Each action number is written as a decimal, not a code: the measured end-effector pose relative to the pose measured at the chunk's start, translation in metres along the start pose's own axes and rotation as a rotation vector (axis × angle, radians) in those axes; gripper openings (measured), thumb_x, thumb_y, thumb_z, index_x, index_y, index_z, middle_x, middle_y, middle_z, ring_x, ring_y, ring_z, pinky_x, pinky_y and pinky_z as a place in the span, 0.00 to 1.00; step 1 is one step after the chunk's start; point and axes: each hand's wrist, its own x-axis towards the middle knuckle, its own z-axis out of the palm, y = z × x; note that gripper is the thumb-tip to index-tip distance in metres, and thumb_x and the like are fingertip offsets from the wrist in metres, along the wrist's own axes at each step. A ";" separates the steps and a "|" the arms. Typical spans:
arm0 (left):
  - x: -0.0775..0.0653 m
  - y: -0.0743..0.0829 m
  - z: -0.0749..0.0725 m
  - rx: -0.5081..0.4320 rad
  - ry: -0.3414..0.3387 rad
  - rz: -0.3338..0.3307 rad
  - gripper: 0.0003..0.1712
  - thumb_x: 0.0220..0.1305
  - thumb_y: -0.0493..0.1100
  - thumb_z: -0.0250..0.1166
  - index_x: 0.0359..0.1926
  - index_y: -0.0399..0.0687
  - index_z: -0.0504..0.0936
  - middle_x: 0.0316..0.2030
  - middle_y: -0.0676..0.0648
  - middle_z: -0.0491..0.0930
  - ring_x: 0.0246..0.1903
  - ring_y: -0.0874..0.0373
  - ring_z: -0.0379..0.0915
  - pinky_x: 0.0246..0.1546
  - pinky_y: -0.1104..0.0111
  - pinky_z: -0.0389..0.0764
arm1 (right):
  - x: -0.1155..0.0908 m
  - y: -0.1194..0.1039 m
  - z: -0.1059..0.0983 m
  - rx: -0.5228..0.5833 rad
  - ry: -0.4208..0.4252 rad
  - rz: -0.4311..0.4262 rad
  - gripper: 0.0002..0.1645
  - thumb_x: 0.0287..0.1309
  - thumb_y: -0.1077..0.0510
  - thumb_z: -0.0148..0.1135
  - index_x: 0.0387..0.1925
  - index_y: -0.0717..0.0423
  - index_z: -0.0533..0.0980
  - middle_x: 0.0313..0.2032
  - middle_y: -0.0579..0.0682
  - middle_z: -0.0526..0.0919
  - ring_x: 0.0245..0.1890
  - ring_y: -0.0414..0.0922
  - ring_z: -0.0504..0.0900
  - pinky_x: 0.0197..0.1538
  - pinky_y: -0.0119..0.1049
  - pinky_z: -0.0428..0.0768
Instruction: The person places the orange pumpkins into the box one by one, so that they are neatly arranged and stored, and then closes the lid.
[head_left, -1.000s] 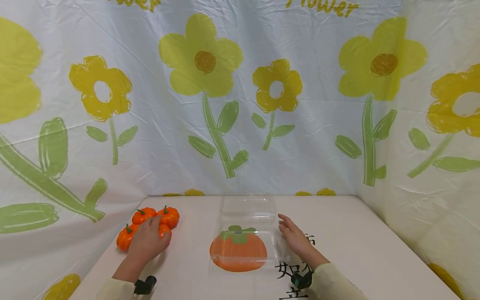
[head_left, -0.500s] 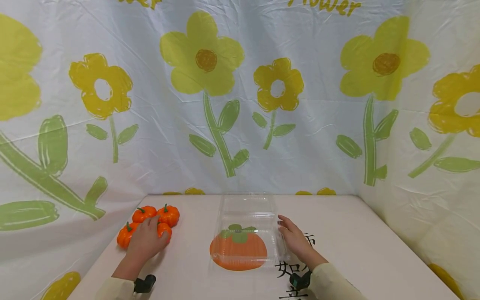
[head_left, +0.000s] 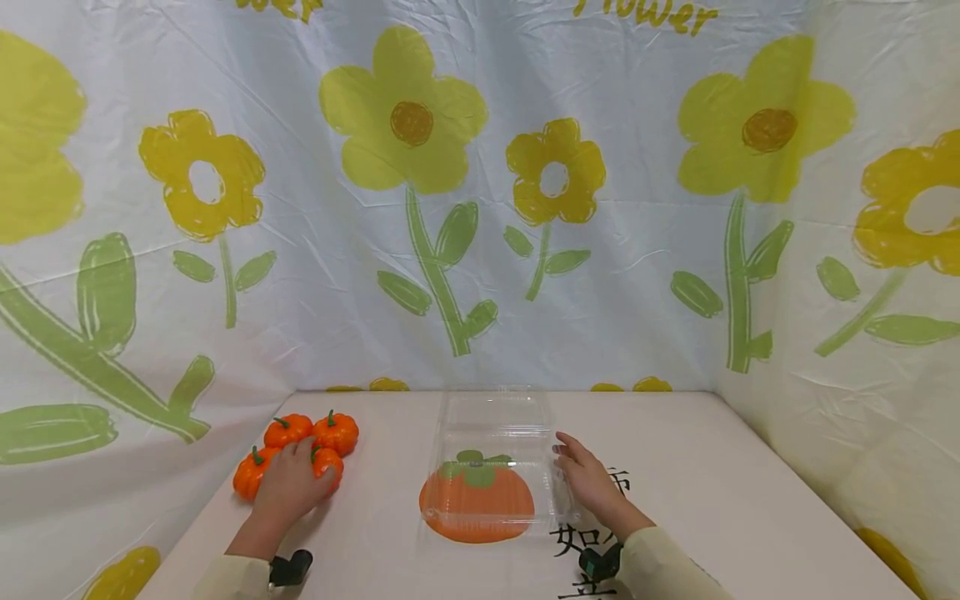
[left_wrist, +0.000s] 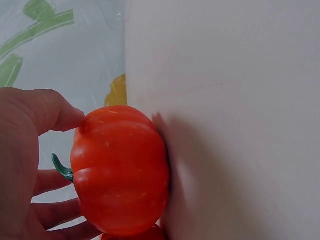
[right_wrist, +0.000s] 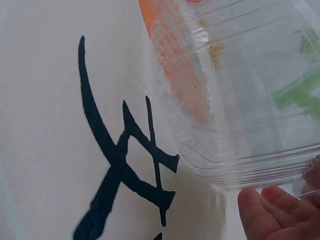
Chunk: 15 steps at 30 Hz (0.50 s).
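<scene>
One orange pumpkin [head_left: 328, 468] stands on the left part of the desk [head_left: 675, 467], close to three other pumpkins [head_left: 337, 433], and the left hand [head_left: 287, 487] has it in its grip, with the thumb [left_wrist: 62, 116] on one side. The right hand [head_left: 594, 487] is released, its fingers [right_wrist: 254, 212] extended loosely at the right side of a clear plastic box [head_left: 491, 463].

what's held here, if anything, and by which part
A pumpkin, in the left hand: fingers round its sides near the stem. The right hand is by the box; whether it grips is unclear.
</scene>
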 end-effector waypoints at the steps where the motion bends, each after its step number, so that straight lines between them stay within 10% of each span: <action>1: 0.000 0.000 0.000 0.000 -0.003 -0.004 0.44 0.61 0.56 0.56 0.65 0.24 0.60 0.61 0.21 0.62 0.58 0.26 0.60 0.59 0.35 0.66 | 0.000 0.000 0.000 0.004 -0.001 -0.001 0.31 0.71 0.55 0.43 0.73 0.54 0.56 0.66 0.62 0.69 0.64 0.60 0.71 0.62 0.58 0.72; 15: 0.002 0.002 0.003 0.037 -0.038 -0.028 0.45 0.57 0.57 0.59 0.62 0.23 0.64 0.58 0.22 0.66 0.54 0.27 0.62 0.56 0.34 0.68 | -0.002 0.000 -0.001 0.010 -0.008 -0.009 0.31 0.71 0.57 0.44 0.73 0.56 0.56 0.65 0.62 0.70 0.61 0.59 0.74 0.60 0.57 0.74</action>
